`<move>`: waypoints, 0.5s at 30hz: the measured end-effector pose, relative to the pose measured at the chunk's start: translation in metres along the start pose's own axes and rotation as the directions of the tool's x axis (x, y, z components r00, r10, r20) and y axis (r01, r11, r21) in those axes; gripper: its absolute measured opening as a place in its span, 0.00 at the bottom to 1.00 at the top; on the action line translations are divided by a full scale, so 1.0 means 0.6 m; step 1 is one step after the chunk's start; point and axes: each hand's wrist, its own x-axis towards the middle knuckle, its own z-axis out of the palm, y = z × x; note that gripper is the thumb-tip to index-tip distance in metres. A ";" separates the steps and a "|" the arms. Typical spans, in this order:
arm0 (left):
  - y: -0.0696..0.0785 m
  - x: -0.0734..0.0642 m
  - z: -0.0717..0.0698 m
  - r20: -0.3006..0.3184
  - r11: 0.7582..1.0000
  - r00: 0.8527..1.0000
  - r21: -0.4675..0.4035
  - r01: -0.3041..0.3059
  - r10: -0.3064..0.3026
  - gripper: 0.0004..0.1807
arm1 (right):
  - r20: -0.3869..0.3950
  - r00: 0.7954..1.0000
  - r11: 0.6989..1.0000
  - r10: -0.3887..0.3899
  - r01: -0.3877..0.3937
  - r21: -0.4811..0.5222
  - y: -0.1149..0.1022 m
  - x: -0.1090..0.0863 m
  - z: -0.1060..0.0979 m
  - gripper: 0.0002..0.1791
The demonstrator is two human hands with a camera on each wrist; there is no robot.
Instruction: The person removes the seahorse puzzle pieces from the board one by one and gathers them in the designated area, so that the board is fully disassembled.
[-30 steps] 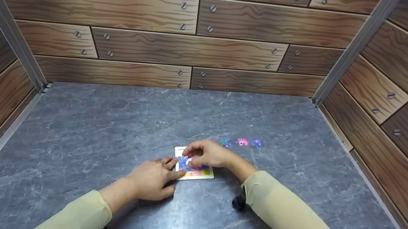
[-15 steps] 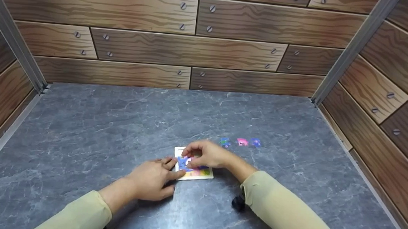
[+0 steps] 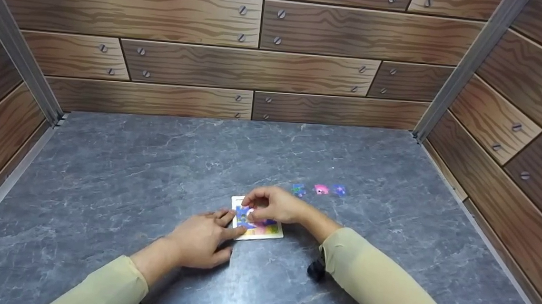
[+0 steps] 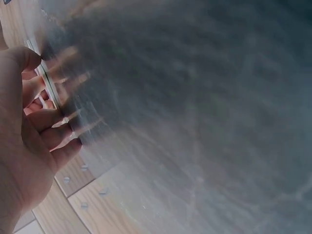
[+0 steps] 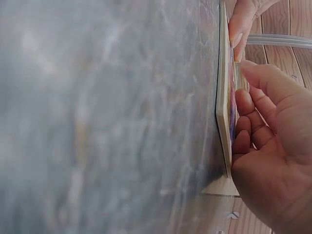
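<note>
A pale-framed jigsaw puzzle board (image 3: 258, 237) with a colourful picture lies on the table in the head view. My left hand (image 3: 203, 240) rests at its left side, fingers fairly straight, with fingertips on the frame and picture. Over the board, my right hand (image 3: 279, 205) pinches a puzzle piece (image 5: 242, 80) between thumb and forefinger; the fingers hide most of it. In the right wrist view, the other fingers are curled close to the board's face. The left wrist view shows the left hand (image 4: 34, 131) at the board's edge.
Beyond the right hand lie three loose puzzle pieces: a blue-green one (image 3: 298, 189), a pink one (image 3: 321, 189) and a blue one (image 3: 339, 190). Wood-patterned walls (image 3: 186, 65) enclose the grey marbled table (image 3: 156, 153) at the back and sides.
The right thumb and fingers shift very slightly over the board, and a little more of the picture shows at its left. The left hand stays in place.
</note>
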 end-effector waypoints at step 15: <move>-0.007 -0.003 0.002 -0.051 0.977 0.991 0.185 -0.109 0.120 0.31 | -0.041 0.999 1.000 -0.008 0.009 0.016 0.003 -0.001 -0.004 0.16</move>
